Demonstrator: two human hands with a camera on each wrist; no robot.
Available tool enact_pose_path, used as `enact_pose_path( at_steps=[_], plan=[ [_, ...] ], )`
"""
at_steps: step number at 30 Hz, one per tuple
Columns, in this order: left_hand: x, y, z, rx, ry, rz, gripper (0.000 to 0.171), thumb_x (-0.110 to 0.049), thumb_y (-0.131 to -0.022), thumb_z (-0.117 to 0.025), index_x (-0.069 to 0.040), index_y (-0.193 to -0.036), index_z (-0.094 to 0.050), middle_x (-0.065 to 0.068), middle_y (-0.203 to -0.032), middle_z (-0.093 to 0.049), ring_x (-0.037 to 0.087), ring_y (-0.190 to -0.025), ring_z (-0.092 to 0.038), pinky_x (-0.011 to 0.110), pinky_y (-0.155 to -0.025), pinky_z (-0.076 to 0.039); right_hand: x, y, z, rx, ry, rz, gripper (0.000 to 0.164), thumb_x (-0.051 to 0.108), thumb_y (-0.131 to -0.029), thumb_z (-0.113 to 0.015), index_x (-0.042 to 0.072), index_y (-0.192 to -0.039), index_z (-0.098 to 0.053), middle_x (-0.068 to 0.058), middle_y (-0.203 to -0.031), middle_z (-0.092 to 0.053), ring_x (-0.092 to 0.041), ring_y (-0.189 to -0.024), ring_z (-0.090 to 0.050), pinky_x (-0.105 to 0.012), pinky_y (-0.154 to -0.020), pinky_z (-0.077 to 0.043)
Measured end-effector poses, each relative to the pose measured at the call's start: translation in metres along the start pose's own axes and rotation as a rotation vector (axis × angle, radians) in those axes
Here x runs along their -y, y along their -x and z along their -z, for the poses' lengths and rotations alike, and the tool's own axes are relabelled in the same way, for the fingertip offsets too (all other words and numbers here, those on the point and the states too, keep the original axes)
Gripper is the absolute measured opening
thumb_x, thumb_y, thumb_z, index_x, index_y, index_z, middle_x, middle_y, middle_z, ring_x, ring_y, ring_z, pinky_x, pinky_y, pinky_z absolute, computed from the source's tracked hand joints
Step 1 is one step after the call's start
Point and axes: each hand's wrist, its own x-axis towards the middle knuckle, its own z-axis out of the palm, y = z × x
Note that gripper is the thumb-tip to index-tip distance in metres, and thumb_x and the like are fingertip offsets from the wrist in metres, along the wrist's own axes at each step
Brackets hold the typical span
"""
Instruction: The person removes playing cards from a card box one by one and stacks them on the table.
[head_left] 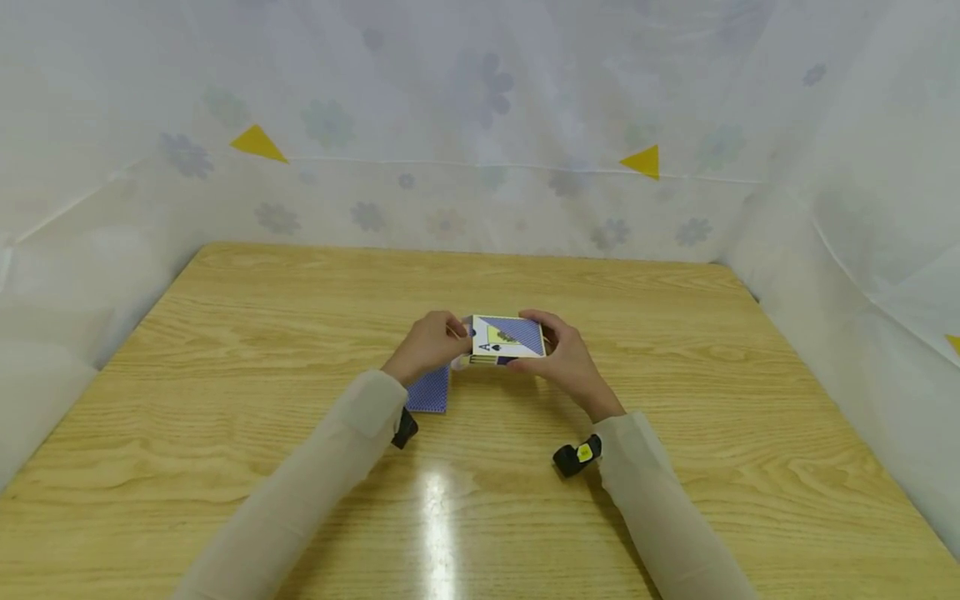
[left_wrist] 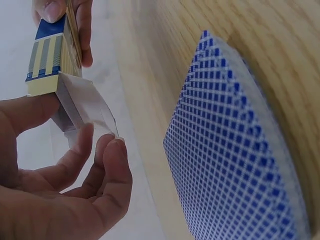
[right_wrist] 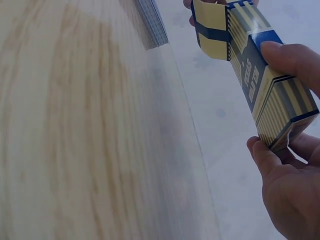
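A wooden table [head_left: 510, 517] bears, apparently, a blue-patterned card stack [left_wrist: 222, 145].

Before me I see a wooden table [head_left: 510, 483], glare [head_left: 437, 533] on its near part; beyond its far edge hangs a flowered sheet [head_left: 435, 100] bearing a yellow left triangle [head_left: 258, 144] and right triangle [head_left: 645, 162].

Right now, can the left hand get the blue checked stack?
Probably yes: the blue checked stack lies on the table near the left hand, with nothing visible between them. But that hand is busy at the card box, so it would likely have to leave that first.
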Motion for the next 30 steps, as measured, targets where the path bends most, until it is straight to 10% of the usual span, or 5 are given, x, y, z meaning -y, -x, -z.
enact_pose_path(
  at_steps=[8, 19, 30],
  plan=[
    [0.002, 0.002, 0.003, -0.016, 0.018, 0.008, 0.021, -0.021, -0.094, -0.059, -0.003, -0.084, -0.062, 0.005, -0.079, -0.058, 0.012, -0.061, -0.041, 0.025, -0.056, -0.035, 0.000, 0.001, 0.002, -0.001, -0.007, -0.012, 0.072, 0.000, -0.076, -0.076, 0.006, -0.140, -0.043, -0.013, -0.140, -0.043, -0.028, -0.124, -0.047, -0.016, -0.089, -0.046],
    [0.004, 0.003, 0.000, 0.006, 0.138, 0.061, 0.033, -0.023, -0.093, -0.062, 0.000, -0.116, -0.056, 0.014, -0.107, -0.065, 0.026, -0.093, -0.061, 0.037, -0.082, -0.049, -0.001, 0.000, 0.004, -0.018, 0.005, -0.018, 0.074, 0.000, -0.075, -0.077, 0.004, -0.140, -0.042, -0.012, -0.143, -0.041, -0.027, -0.124, -0.046, -0.015, -0.088, -0.044],
    [0.012, 0.004, 0.006, -0.040, 0.292, 0.071, 0.035, -0.013, -0.090, -0.064, -0.002, -0.121, -0.052, 0.014, -0.096, -0.070, 0.023, -0.075, -0.060, 0.030, -0.067, -0.046, 0.000, 0.001, 0.006, -0.027, 0.021, -0.023, 0.073, 0.003, -0.076, -0.077, 0.007, -0.140, -0.043, -0.012, -0.140, -0.044, -0.025, -0.121, -0.047, -0.014, -0.087, -0.044]
  ],
)
